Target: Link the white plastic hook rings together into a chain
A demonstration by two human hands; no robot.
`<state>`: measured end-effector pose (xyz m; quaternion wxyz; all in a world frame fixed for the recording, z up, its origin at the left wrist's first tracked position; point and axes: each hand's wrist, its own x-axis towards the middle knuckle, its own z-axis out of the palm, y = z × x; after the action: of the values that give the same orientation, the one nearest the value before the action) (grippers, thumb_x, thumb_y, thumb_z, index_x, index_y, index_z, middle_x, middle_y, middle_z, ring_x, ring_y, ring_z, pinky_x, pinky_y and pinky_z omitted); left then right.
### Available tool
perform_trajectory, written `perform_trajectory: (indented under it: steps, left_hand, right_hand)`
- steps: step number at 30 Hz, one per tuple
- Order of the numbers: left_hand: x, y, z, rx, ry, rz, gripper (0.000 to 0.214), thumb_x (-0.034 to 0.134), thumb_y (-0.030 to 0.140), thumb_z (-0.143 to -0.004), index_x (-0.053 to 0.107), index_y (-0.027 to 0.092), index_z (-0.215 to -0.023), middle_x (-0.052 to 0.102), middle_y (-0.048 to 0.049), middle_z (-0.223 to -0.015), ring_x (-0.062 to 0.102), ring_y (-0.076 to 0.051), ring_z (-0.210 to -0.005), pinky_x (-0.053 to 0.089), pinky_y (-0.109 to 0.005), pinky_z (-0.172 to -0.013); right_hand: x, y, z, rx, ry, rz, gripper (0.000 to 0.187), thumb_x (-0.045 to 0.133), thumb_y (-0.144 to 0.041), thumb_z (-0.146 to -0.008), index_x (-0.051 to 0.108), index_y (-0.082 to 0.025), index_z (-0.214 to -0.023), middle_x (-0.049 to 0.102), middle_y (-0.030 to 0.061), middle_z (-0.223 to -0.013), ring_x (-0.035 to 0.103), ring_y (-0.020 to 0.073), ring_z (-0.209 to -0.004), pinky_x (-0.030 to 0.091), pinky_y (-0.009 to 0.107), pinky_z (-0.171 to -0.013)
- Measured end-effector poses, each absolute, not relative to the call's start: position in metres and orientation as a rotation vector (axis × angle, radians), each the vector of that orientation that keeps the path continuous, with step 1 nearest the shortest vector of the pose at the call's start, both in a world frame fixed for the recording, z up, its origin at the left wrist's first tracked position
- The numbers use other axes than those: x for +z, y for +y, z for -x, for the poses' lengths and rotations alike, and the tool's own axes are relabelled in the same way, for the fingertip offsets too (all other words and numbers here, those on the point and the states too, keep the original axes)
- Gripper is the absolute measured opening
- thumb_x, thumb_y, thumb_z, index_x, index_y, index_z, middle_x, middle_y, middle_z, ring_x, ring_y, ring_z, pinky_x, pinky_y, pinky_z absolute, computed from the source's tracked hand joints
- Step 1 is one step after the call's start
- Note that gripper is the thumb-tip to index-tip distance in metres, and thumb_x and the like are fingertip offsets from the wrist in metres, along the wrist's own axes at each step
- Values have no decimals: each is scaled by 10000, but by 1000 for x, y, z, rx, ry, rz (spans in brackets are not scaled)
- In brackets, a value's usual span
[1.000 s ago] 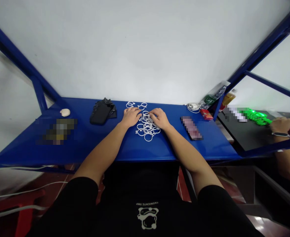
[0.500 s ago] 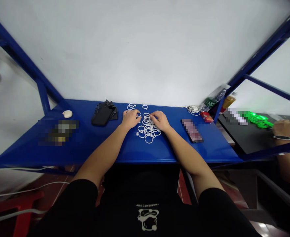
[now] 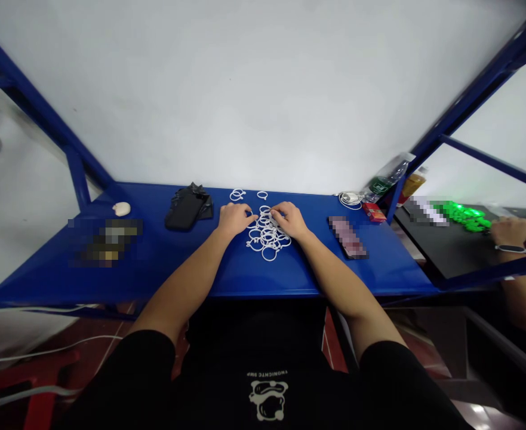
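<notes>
A heap of several white plastic rings (image 3: 266,237) lies on the blue table (image 3: 245,275), straight ahead of me. My left hand (image 3: 234,218) rests at the heap's left edge, its fingertips curled onto the rings. On the right side of the heap sits my right hand (image 3: 291,218), its fingertips pinched among the rings. Whether either hand holds one ring firmly is too small to tell. A few loose rings (image 3: 237,194) lie farther back, near the wall.
A black pouch (image 3: 186,208) lies left of the rings, and a small pale object (image 3: 121,208) farther left. A phone (image 3: 347,236), a coiled white cable (image 3: 348,197), a bottle (image 3: 385,179) and a red box (image 3: 372,211) are at the right. Another person's hand (image 3: 511,233) works by green parts (image 3: 462,215).
Both hands have stayed on the ring heap; the fingers have shifted slightly among the rings. The other person's hand at the right has moved a little.
</notes>
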<state>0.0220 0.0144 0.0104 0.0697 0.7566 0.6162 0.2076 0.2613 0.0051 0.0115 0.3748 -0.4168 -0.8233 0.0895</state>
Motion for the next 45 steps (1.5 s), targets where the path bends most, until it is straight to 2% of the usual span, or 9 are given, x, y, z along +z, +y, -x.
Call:
perform_trajectory:
  steps: [9,16,25,32,36,39,42,45]
  left_hand:
    - [13,12,-23,540,1869,-2307,242,654,421,-965,865,302,-959,826,-71,-1031,687,-341,-1082,509,-467,-955]
    - [11,11,-24,572,1874,-2314,273,694,515,-940,871,308,-968,821,-86,-1064,678,-345,-1084,514,-475,-954]
    - [12,9,-27,578,1892,-2365,222,641,332,-937,849,277,-882,803,-90,-1006,686,-315,-1042,529,-441,-927]
    - [9,11,-27,781,1723,-2344,224,688,263,-929,812,258,-1115,714,-96,-1242,644,-288,-1195,507,-397,-1075]
    - [7,11,-26,720,1928,-2252,345,732,429,-924,785,271,-1227,671,-129,-1357,580,-372,-1274,472,-510,-1091]
    - [7,11,-24,620,2004,-2204,300,691,480,-949,819,267,-1117,702,-144,-1299,582,-402,-1239,460,-562,-1051]
    - [9,11,-24,610,1986,-2186,223,655,391,-973,825,247,-965,736,-133,-1224,614,-389,-1186,465,-546,-1008]
    - [15,9,-27,762,1919,-2200,204,617,338,-1006,795,240,-996,761,-104,-1191,642,-347,-1167,456,-500,-1010]
  right_hand:
    - [12,5,-261,229,-2117,1071,288,544,-384,-1072,771,-221,-1002,791,74,-999,672,237,-957,492,401,-937]
    - [12,5,-261,230,-2120,1077,305,539,-397,-1074,775,-222,-991,787,75,-988,675,237,-955,491,401,-947]
    - [12,5,-261,245,-2122,1090,312,537,-410,-1074,780,-228,-1004,788,75,-994,670,244,-957,494,407,-942]
    - [13,4,-260,242,-2137,1091,309,536,-404,-1082,777,-224,-1012,790,79,-1002,671,244,-959,491,404,-935]
    - [13,4,-260,247,-2128,1084,329,530,-424,-1084,782,-224,-1014,787,77,-992,667,242,-954,494,405,-938]
    - [13,4,-260,249,-2125,1075,332,528,-432,-1083,783,-232,-1009,790,74,-995,670,242,-947,498,411,-939]
    - [13,4,-260,250,-2125,1079,331,532,-430,-1081,783,-231,-999,793,79,-999,673,246,-950,504,418,-941]
    - [13,3,-260,251,-2114,1084,313,543,-425,-1076,781,-223,-1053,795,85,-1026,679,250,-973,509,421,-956]
